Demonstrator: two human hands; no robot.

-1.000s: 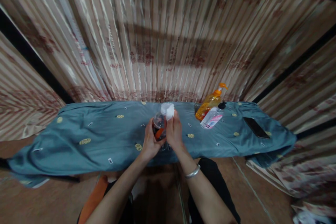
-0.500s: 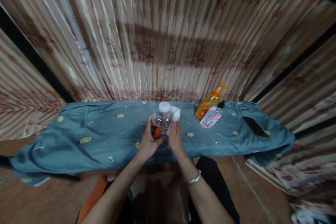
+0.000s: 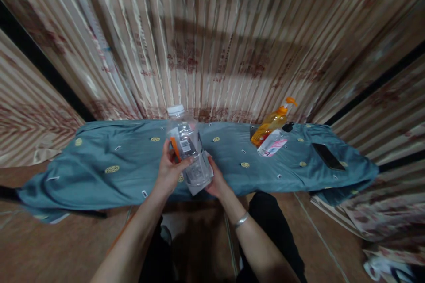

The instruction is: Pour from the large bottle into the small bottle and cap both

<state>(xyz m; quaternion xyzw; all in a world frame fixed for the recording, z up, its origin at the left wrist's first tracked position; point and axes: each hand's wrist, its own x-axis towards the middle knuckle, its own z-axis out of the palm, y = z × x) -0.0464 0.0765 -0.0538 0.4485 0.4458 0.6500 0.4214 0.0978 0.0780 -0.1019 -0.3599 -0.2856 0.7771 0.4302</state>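
My left hand [image 3: 170, 169] is wrapped round a clear plastic bottle [image 3: 190, 152] with a white cap and an orange and white label. The bottle tilts to the left at its top, held up over the near part of the cloth-covered bench. Against its lower right side my right hand [image 3: 217, 179] presses a white tissue [image 3: 210, 162], which lies partly behind and under the base. Most of the right fingers are hidden by the bottle.
The long bench has a blue-green cloth [image 3: 126, 185] on it. To the right lie a yellow pump bottle [image 3: 268, 127] and a clear bottle with a pink and white label [image 3: 272, 143]. A dark phone [image 3: 328, 156] rests farther right. Pleated curtains [image 3: 206, 44] hang behind.
The bottle has come up and left and now leans left. My right hand with the tissue has slid from its upper side down to its base. The view has shifted slightly.
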